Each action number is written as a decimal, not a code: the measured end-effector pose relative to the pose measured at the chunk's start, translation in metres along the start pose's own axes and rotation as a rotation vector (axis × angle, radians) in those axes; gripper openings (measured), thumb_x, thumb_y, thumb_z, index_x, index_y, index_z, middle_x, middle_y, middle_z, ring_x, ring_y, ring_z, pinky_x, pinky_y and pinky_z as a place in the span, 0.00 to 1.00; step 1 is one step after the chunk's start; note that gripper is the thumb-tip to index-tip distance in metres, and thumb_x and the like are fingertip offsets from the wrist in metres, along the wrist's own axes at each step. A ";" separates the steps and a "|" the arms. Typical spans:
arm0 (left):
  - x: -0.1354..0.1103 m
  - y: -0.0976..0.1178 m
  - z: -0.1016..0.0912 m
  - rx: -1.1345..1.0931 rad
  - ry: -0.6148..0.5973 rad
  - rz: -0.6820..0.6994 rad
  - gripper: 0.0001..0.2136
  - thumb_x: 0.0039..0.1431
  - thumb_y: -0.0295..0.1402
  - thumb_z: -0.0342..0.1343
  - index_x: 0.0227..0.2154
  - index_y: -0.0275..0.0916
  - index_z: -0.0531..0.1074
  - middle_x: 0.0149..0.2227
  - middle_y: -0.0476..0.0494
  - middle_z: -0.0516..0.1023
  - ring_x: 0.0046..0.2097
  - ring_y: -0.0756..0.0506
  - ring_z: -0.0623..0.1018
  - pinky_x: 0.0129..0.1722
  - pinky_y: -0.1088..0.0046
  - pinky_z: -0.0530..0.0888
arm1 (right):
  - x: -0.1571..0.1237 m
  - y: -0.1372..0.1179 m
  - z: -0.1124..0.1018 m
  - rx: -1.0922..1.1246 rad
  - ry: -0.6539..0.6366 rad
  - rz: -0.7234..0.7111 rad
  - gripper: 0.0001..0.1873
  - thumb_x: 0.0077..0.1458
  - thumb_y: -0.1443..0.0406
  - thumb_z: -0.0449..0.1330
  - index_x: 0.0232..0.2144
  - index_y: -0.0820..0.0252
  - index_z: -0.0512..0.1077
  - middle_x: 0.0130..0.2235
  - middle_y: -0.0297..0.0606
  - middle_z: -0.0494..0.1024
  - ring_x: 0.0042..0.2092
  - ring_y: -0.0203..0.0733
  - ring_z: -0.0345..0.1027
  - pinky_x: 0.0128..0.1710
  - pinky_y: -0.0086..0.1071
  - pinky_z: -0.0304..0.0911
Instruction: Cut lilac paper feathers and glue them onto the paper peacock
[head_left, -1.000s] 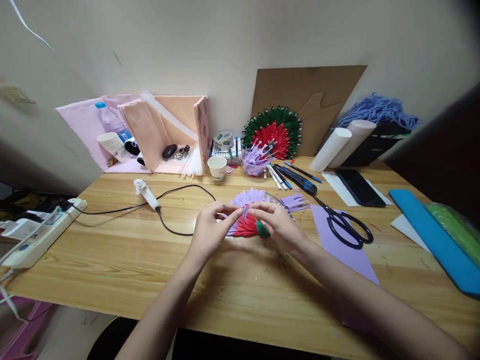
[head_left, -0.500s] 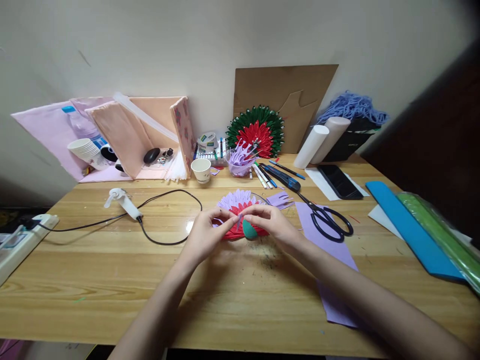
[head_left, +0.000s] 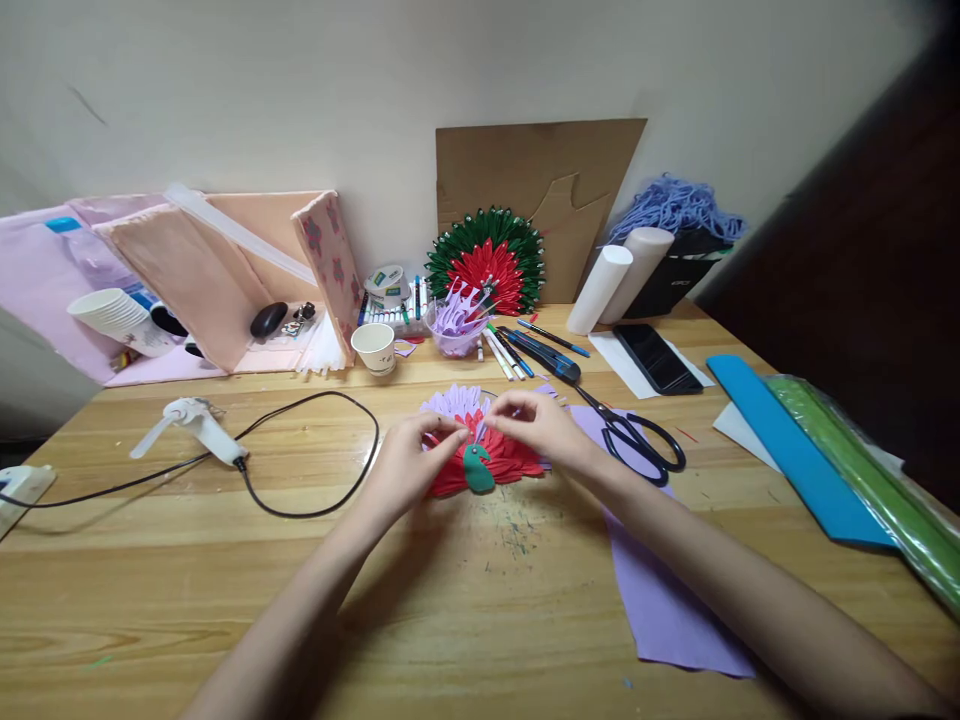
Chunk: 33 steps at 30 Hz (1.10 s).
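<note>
Purple strip (head_left: 480,431), nearly upright, top leaning right

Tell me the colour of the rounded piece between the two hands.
The rounded piece is green, as the head view shows.

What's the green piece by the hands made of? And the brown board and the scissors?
Green piece: matte and evenly coloured, like a cut-out sheet, so perhaps felt or foam. Brown board: probably cardboard, dull, with crease-like lines. Scissors: smooth black handles, likely plastic; thin dark blades, probably metal.
</note>
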<state>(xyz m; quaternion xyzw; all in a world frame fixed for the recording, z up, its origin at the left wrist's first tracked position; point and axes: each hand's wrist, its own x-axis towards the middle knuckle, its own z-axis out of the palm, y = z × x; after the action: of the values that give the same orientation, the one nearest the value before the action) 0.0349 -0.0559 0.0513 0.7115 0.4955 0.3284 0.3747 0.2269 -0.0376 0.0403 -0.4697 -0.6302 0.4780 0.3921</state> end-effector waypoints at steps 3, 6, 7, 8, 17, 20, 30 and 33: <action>0.025 -0.013 0.007 0.190 0.049 0.072 0.10 0.55 0.35 0.51 0.35 0.40 0.76 0.35 0.43 0.78 0.37 0.44 0.74 0.37 0.69 0.68 | 0.025 0.008 -0.025 0.022 0.217 0.054 0.11 0.43 0.59 0.61 0.25 0.62 0.72 0.28 0.35 0.74 0.29 0.35 0.63 0.30 0.29 0.56; 0.051 -0.024 0.020 0.352 0.015 0.143 0.10 0.56 0.33 0.50 0.36 0.40 0.75 0.35 0.42 0.75 0.41 0.43 0.72 0.43 0.66 0.66 | 0.048 0.021 -0.042 -0.007 0.234 0.151 0.13 0.41 0.58 0.61 0.26 0.63 0.74 0.26 0.35 0.73 0.26 0.33 0.61 0.24 0.28 0.52; 0.059 -0.028 0.024 0.388 -0.001 0.147 0.09 0.55 0.33 0.51 0.36 0.39 0.75 0.34 0.41 0.74 0.41 0.42 0.71 0.43 0.66 0.66 | 0.054 0.026 -0.045 -0.017 0.213 0.181 0.13 0.41 0.58 0.61 0.25 0.63 0.74 0.25 0.35 0.73 0.25 0.33 0.60 0.23 0.27 0.51; 0.066 -0.031 0.028 0.415 -0.013 0.149 0.09 0.56 0.32 0.50 0.36 0.39 0.74 0.34 0.41 0.74 0.41 0.42 0.71 0.43 0.65 0.66 | 0.058 0.030 -0.045 -0.023 0.192 0.206 0.13 0.41 0.58 0.61 0.24 0.64 0.75 0.24 0.35 0.73 0.24 0.32 0.60 0.22 0.27 0.50; 0.079 -0.058 0.021 0.464 -0.001 0.082 0.09 0.57 0.31 0.48 0.36 0.36 0.72 0.38 0.38 0.73 0.44 0.41 0.70 0.46 0.61 0.65 | 0.077 0.046 -0.034 -0.138 0.020 0.170 0.06 0.40 0.64 0.62 0.20 0.62 0.76 0.25 0.38 0.77 0.28 0.37 0.68 0.31 0.30 0.59; 0.079 -0.062 0.017 0.424 -0.011 0.073 0.09 0.56 0.32 0.49 0.37 0.36 0.71 0.39 0.39 0.74 0.43 0.42 0.71 0.46 0.63 0.66 | 0.079 0.048 -0.035 -0.170 -0.027 0.162 0.06 0.40 0.64 0.63 0.19 0.62 0.77 0.25 0.39 0.78 0.29 0.38 0.69 0.32 0.30 0.60; 0.081 -0.065 0.016 0.395 0.009 0.061 0.09 0.56 0.32 0.49 0.36 0.36 0.71 0.38 0.39 0.75 0.43 0.42 0.72 0.45 0.64 0.67 | 0.078 0.058 -0.027 -0.280 -0.013 0.179 0.08 0.40 0.63 0.61 0.18 0.64 0.75 0.19 0.36 0.72 0.23 0.35 0.61 0.22 0.29 0.53; 0.080 -0.065 0.016 0.403 0.011 0.057 0.09 0.56 0.32 0.49 0.37 0.36 0.71 0.38 0.38 0.75 0.43 0.42 0.72 0.46 0.64 0.67 | 0.078 0.059 -0.024 -0.301 -0.031 0.194 0.09 0.41 0.62 0.60 0.18 0.64 0.74 0.18 0.35 0.70 0.21 0.34 0.59 0.21 0.29 0.51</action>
<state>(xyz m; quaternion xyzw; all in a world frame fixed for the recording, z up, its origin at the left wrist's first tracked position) 0.0426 0.0320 -0.0049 0.7841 0.5328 0.2370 0.2126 0.2429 0.0493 -0.0077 -0.5740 -0.6524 0.4212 0.2596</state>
